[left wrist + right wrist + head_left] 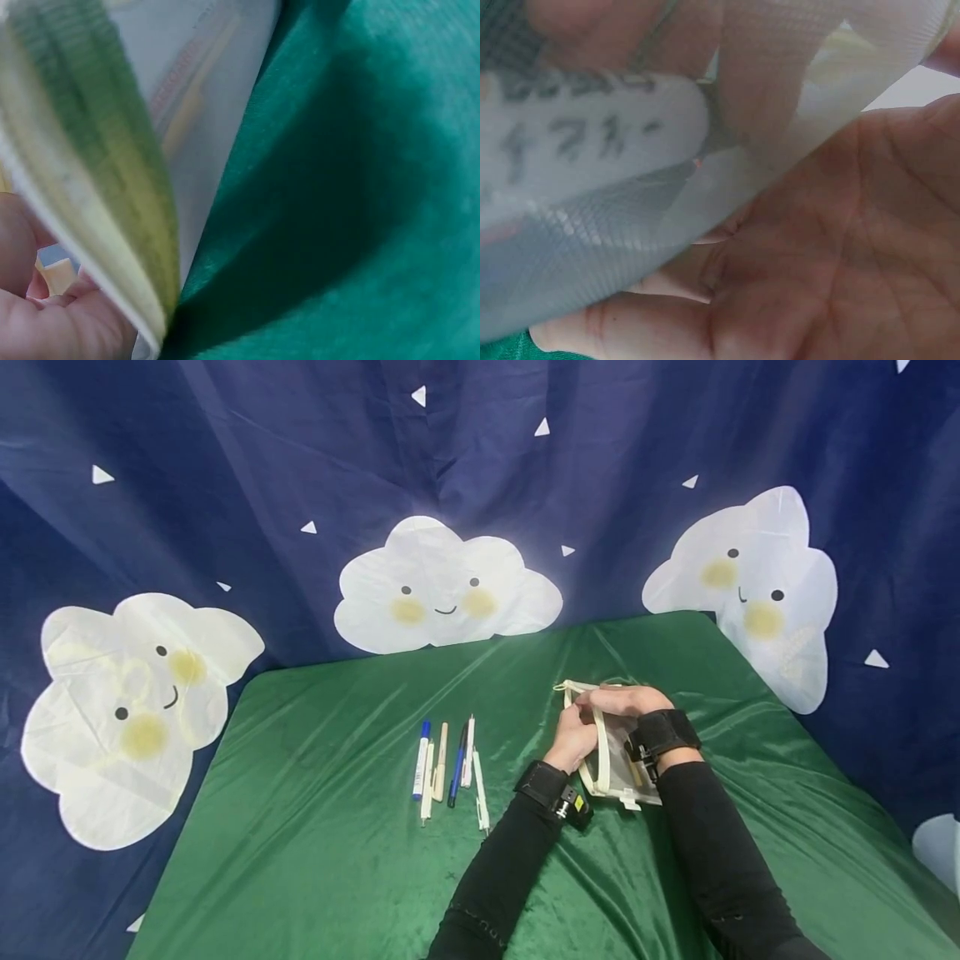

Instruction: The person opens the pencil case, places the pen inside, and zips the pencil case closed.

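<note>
Fabric in dark blue [480, 452] hangs behind everything, printed with smiling white clouds [438, 547]. Below it spreads a tabletop covered in shiny, creased green cloth [300, 877]. Two black-sleeved arms [731, 860] reach in from the near edge towards a see-through mesh pouch with cream trim [619, 756], which stands right of centre with its mouth turned to the left. Both hands are at it: the left hand [573, 739] has its fingers in the mouth, while the right hand [630, 700] lies across the upper part, fingers pointing left. Whether either hand grips the pouch or something in it, I cannot tell. Black straps [667, 732] circle both wrists.

Left of the pouch, well apart from it, six slim writing tools lie in a loose row: a white marker with blue ends [421, 762], a cream pen [427, 783], a beige pen [440, 762], a blue pen [457, 766], a pinkish-white pen [468, 753] and a white pen [481, 791]. Smallest is a white tab [630, 802] at the pouch's lower edge.
</note>
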{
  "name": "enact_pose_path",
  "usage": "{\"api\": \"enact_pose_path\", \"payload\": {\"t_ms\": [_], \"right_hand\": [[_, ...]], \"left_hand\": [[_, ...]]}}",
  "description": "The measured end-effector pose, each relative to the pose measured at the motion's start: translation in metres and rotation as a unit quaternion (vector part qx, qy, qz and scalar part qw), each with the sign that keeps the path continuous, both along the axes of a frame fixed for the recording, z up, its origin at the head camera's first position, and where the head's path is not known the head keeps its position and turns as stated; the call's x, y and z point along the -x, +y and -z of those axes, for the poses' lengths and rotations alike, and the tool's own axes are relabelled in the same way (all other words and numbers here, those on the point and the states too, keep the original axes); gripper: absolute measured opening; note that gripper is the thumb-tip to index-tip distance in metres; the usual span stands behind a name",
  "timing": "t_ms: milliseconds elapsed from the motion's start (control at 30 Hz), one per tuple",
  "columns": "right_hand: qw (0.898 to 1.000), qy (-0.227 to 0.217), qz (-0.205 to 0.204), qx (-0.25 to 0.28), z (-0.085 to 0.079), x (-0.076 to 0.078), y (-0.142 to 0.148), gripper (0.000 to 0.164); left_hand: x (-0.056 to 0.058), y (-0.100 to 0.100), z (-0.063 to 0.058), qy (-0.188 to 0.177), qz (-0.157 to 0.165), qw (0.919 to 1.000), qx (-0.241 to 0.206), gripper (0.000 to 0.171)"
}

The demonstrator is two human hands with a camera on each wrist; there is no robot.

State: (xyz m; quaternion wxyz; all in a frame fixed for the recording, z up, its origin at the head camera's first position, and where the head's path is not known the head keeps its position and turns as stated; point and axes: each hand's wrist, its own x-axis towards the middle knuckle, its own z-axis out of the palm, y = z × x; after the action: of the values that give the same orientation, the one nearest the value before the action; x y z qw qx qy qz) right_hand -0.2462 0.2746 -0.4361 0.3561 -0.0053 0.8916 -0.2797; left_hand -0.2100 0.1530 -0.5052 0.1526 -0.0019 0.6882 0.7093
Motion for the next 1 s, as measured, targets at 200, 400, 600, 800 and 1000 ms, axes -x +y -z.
{"api": "enact_pose_path", "payload": {"t_ms": [200,400,600,800,1000], "right_hand": [[1.000,0.005,-0.006,-0.007,0.001,0.002,0.000,0.056],[0.999,-0.001,0.033,-0.020,-0.002,-0.004,0.000,0.081],[0.999,-0.001,0.037,-0.028,-0.003,-0.007,0.000,0.098],[0.999,0.020,0.005,-0.047,-0.002,-0.005,-0.002,0.096],[0.996,0.019,0.004,-0.083,-0.005,-0.007,-0.011,0.098]], "left_hand": [[-0.001,0.001,0.003,0.020,0.004,0.9990,0.039,0.042],[-0.002,0.001,0.004,0.045,0.013,0.9980,0.042,0.041],[-0.003,0.003,0.006,0.067,0.024,0.9958,0.059,0.031],[-0.003,0.002,0.007,0.081,0.021,0.9936,0.076,0.029],[-0.005,0.000,0.006,0.099,0.023,0.9878,0.118,0.039]]}}
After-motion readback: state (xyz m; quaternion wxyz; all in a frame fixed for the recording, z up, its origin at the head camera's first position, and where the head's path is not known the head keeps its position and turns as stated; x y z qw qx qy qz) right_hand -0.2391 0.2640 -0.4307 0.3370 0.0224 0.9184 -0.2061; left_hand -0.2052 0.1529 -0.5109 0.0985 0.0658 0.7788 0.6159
